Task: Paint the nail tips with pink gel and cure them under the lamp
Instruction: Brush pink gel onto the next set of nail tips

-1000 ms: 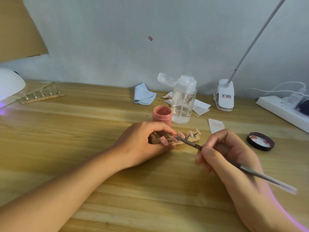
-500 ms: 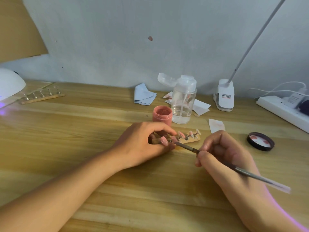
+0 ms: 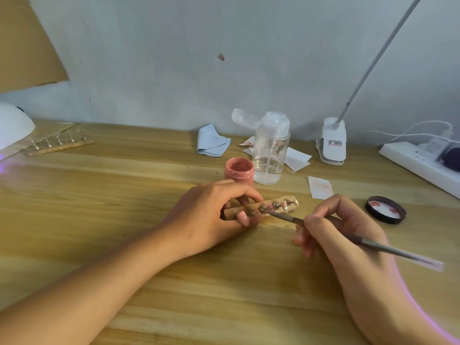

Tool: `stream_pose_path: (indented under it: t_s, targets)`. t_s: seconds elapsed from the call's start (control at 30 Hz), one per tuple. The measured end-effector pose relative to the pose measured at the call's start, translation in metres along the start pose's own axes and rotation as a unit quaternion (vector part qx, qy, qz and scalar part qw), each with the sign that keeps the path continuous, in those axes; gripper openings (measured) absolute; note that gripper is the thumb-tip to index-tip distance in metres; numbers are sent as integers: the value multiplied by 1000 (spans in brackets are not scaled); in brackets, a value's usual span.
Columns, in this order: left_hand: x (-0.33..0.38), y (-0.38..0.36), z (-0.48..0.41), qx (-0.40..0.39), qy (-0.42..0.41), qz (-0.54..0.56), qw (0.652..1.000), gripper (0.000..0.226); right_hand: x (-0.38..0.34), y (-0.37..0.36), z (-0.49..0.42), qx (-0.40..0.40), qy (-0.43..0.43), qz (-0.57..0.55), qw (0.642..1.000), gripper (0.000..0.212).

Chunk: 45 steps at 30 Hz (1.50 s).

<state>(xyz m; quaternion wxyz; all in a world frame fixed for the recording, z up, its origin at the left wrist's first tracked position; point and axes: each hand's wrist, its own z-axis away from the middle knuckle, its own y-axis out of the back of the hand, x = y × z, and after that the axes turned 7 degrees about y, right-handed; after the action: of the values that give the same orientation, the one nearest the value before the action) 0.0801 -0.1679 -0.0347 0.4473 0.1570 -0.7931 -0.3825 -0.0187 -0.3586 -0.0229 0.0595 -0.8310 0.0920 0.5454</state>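
No word, brand or number can be read anywhere. The only printed thing is a small label (image 3: 335, 143) on the top face of the white clamp (image 3: 332, 150), which stands at the far right of the bench (image 3: 124, 220) against the wall. The label shows a short red mark at its left end and a dark block of fine print beside it, with further lines below, all too small and blurred to make out. The white power strip (image 3: 410, 165) further right carries a pale plug block (image 3: 434, 145) with faint grey marks on its face, and these cannot be read either
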Motion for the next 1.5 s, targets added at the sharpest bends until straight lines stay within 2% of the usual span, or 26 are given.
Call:
stream_pose_path:
  t_s: [0.13, 0.3, 0.4, 0.47, 0.57, 0.63, 0.9, 1.03, 1.23, 1.4, 1.43, 1.5]
  targets:
    - [1, 0, 0, 1, -9, -5, 1000, 29, -2, -1, 2, -17, -2, -2, 1000, 13]
    - [-1, -1, -1, -6, 11, 23, 1000, 30, 1, 0, -2, 11, 8, -4, 1000, 23]
    - [-1, -1, -2, -7, 15, 49, 999, 22, 2, -1, -1, 10, 21, -2, 1000, 13]
    - [-1, 0, -3, 6, 12, 60, 998, 20, 0, 0, 1, 10, 44, 20, 999, 7]
    - [-1, 1, -3, 16, 0, 58, 998, 27, -4, -2, 4, -12, 87, 61, 994, 9]
    - [1, 1, -2, 19, -1, 62, 998, 22, -6, -4, 6, -24, 104, 86, 991, 12]
    - [-1, 1, -3, 13, -2, 67, 998, 14, -7, -7, 7, -52, 118, 173, 976, 15]
    - [0, 1, -4, 9, -4, 76, 997, 14, -8, -9, 7, -60, 123, 209, 968, 23]
    - [0, 1, -3, 8, -6, 74, 997, 14, -7, -9, 7, -47, 124, 207, 969, 24]
    - [0, 1, -3, 11, -5, 70, 997, 13, -4, -12, 6, -63, 111, 193, 973, 14]
    - [0, 1, -3, 11, -6, 71, 997, 14, -3, -16, 3, -55, 78, 146, 985, 13]
    - [-1, 0, -3, 11, -5, 75, 997, 15, -8, -21, -5, -19, -4, 42, 999, 24]
